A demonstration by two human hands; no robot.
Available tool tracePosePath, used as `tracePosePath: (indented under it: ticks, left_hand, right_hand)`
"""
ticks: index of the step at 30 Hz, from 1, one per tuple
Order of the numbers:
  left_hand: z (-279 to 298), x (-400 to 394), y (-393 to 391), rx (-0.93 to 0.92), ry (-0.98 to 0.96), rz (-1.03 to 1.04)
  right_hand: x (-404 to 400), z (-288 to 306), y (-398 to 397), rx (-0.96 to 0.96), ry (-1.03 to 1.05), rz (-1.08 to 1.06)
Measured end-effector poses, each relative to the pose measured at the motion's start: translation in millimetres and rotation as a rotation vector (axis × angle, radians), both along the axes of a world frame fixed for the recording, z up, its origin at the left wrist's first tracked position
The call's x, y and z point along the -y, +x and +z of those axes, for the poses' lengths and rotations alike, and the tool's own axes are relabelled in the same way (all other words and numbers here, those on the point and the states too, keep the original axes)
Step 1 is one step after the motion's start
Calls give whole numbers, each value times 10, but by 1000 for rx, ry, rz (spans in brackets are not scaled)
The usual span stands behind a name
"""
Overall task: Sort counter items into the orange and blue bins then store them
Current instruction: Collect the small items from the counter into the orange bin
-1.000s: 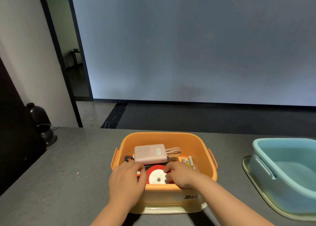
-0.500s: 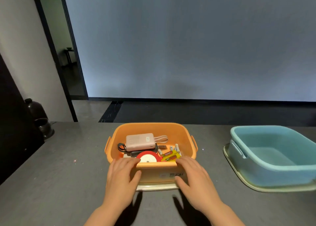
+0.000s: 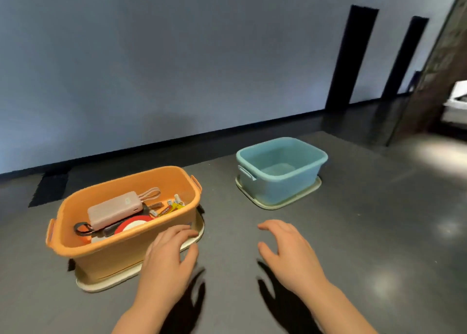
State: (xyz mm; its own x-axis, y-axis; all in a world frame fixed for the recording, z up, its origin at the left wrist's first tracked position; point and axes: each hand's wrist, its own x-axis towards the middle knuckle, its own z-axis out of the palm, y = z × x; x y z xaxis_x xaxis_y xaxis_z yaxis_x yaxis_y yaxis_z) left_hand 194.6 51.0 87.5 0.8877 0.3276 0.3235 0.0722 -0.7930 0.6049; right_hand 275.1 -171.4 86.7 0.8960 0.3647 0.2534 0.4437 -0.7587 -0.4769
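Observation:
The orange bin [image 3: 121, 247] stands on a cream lid on the grey counter at the left. Inside it lie a pink power bank [image 3: 115, 211] with a cable, a red-and-white round thing [image 3: 132, 223], a black item and several small batteries [image 3: 171, 206]. The blue bin [image 3: 280, 184] sits on its own cream lid further back and to the right, and looks empty. My left hand [image 3: 168, 255] hovers at the orange bin's near right corner, fingers relaxed, holding nothing. My right hand [image 3: 288, 252] floats over bare counter between the bins, fingers spread.
The grey counter [image 3: 353, 245] stretches wide to the right. Behind it is a pale wall with a black baseboard and two dark vertical openings [image 3: 351, 58]. A white object [image 3: 457, 103] shows at the far right edge.
Both hands have come off the orange bin's front wall and drawn back, the right one moving out to the right. The view has swung right, so the orange bin now lies left.

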Motion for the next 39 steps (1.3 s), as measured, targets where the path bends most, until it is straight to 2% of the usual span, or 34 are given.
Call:
tracePosePath:
  ticks: [6, 12, 19, 24, 31, 35, 39]
  left_hand:
    - [-82, 424, 68, -31, 36, -396]
    - [-266, 1746, -254, -72, -22, -830]
    - [-138, 3545, -1371, -10, 17, -1417]
    - [-58, 4755, -2549, 0, 17, -1699]
    - [-2, 6018, -4613, 46, -27, -1955]
    - [83, 6648, -5366, 48, -30, -2024]
    - [72, 7129, -5851, 3, -33, -2069]
  right_hand:
    - [642, -167, -962, -15, 32, -417]
    - [1521, -184, -2275, -64, -17, -822]
    - [2527, -10, -4280, -16, -36, -1418]
    - [2935, 9, -5748, 4, -40, -1743]
    - [3600, -2, -7779, -158, -133, -1964]
    - [3978, 41, -8552, -157, -105, -2074]
    - [4372, 49, -9045, -212, -59, -2075]
